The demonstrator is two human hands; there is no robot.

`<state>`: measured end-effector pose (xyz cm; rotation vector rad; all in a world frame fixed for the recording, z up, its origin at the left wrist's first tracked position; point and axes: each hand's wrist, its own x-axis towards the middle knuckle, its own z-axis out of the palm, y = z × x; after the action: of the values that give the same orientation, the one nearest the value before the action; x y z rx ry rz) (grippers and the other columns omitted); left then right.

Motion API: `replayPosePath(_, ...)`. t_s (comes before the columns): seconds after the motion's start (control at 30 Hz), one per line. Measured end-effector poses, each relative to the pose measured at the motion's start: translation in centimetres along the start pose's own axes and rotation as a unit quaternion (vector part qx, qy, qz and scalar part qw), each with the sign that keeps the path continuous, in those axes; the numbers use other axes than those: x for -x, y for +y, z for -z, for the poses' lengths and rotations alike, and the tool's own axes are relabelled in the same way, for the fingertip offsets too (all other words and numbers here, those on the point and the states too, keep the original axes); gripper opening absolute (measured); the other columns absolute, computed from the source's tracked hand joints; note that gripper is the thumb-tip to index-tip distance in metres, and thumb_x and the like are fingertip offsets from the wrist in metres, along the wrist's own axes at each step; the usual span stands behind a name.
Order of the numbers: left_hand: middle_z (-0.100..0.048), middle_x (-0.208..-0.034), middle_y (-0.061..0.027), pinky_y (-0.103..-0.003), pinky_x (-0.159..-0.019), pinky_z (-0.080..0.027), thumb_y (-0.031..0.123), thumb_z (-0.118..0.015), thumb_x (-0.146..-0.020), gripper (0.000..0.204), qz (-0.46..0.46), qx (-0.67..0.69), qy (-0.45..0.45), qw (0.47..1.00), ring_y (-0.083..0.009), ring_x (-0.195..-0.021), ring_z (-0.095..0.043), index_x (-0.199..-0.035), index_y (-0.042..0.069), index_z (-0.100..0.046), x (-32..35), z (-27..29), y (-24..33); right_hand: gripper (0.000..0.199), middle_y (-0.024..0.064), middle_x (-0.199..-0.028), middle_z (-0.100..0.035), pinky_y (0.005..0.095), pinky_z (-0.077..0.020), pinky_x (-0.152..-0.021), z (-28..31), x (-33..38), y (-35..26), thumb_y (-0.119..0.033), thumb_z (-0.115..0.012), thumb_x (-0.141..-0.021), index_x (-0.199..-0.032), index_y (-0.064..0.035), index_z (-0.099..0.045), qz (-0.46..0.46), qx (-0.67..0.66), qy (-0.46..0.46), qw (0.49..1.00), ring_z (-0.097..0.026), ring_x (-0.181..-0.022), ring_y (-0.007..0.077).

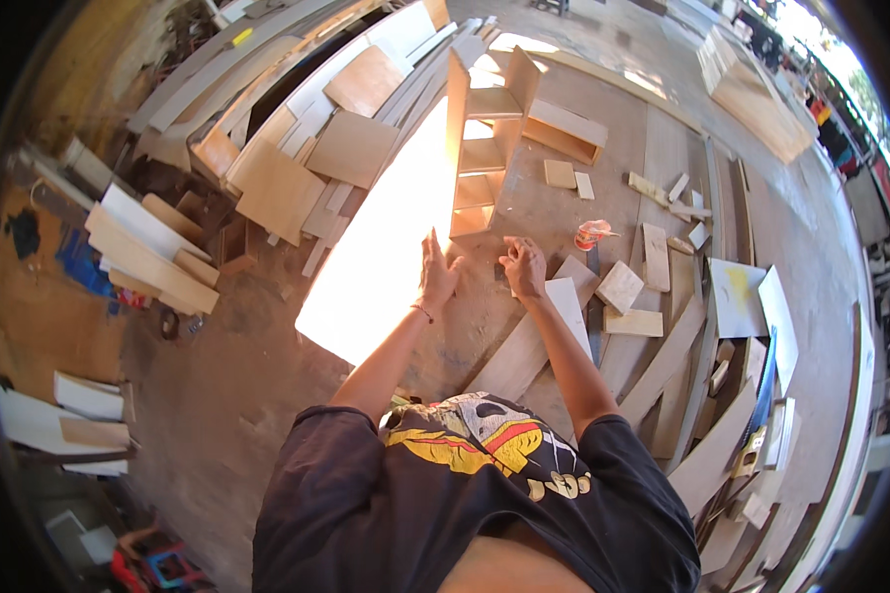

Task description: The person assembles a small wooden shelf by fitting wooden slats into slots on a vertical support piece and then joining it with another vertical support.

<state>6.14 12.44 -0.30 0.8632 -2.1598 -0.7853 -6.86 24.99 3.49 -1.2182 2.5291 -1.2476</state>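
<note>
My left hand (438,270) has its fingers stretched out along the right edge of a large white board (376,257), which is glaringly lit. Whether the fingers touch the board or hover over it, I cannot tell. To the right, my right hand (525,267) is closed, with the fingers curled toward the thumb; what they hold, if anything, is too small to make out. Just beyond both hands a narrow wooden shelf unit (494,153) with several compartments lies against the white board's right edge. A red and white can (590,235) with a stick-like thing across its top stands right of my right hand.
Stacked planks and panels (351,148) fill the far left. Wood offcuts (620,287) and long boards (663,366) lie on the floor at right. An open wooden box (564,133) sits beyond the shelf unit. A large panel stack (752,94) stands far right.
</note>
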Motion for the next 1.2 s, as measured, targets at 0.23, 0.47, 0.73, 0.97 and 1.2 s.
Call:
replayPosePath(0.23, -0.049, -0.114, -0.0203, -0.039, -0.092, -0.04, 0.005, -0.061, -0.072, 0.05, -0.036, 0.062, -0.106, 0.992, -0.0346, -0.108, -0.047, -0.119, -0.001, -0.044, 7.9, 1.6, 7.1, 0.019, 0.0126, -0.077, -0.067, 0.0291, -0.0488, -0.064, 0.2, 6.7, -0.8, -0.007, -0.065, -0.072, -0.091, -0.0061, -0.069, -0.024, -0.065, -0.003, 0.998, -0.066, -0.069, 0.0181)
replayPosePath(0.47, -0.056, -0.101, -0.0172, -0.039, -0.084, -0.043, 0.013, -0.061, -0.074, 0.032, -0.013, 0.074, -0.109, 0.991, -0.0329, -0.098, -0.052, -0.104, 0.002, -0.057, 12.5, 1.3, 8.8, 0.015, 0.0131, -0.067, -0.065, 0.0305, -0.0482, -0.056, 2.2, 10.7, 0.8, -0.012, -0.058, -0.082, -0.092, -0.0041, -0.067, 0.052, -0.052, 0.057, 0.996, -0.064, -0.061, 0.0193)
replayPosePath(0.73, -0.055, -0.101, -0.017, -0.04, -0.085, -0.041, 0.019, -0.065, -0.072, 0.038, 0.007, 0.004, -0.116, 0.993, -0.0333, -0.099, -0.051, -0.105, 0.002, -0.056, 15.9, 0.7, 9.4, 0.067, 0.0125, -0.132, -0.041, 0.0538, -0.0278, -0.09, 6.9, 14.5, 2.6, -0.037, -0.074, -0.066, -0.123, -0.0138, -0.047, -0.086, 0.208, 0.09, 0.97, -0.033, -0.122, 0.0355)
replayPosePath(0.97, -0.048, -0.112, -0.0177, -0.044, -0.087, -0.038, 0.031, -0.073, -0.066, 0.072, -0.012, -0.057, -0.156, 0.986, -0.0332, -0.107, -0.044, -0.124, 0.003, -0.041, 15.9, 0.0, 11.0, 0.095, 0.0172, -0.132, -0.038, 0.0514, -0.0293, -0.094, 7.3, 15.9, 3.3, -0.045, -0.076, -0.058, -0.134, -0.0102, -0.032, -0.148, 0.196, 0.029, 0.969, -0.035, -0.12, 0.0351)
replayPosePath(1.2, -0.041, -0.117, -0.0207, -0.05, -0.087, -0.034, 0.04, -0.079, -0.058, 0.112, -0.051, -0.223, -0.277, 0.933, -0.0358, -0.111, -0.039, -0.14, 0.003, -0.013, 16.7, 0.6, 15.6, 0.083, 0.0209, -0.118, -0.051, 0.0415, -0.04, -0.088, 10.8, 14.6, 4.7, -0.039, -0.073, -0.065, -0.13, -0.0017, -0.037, -0.175, -0.034, 0.1, 0.979, -0.05, -0.107, 0.0345)
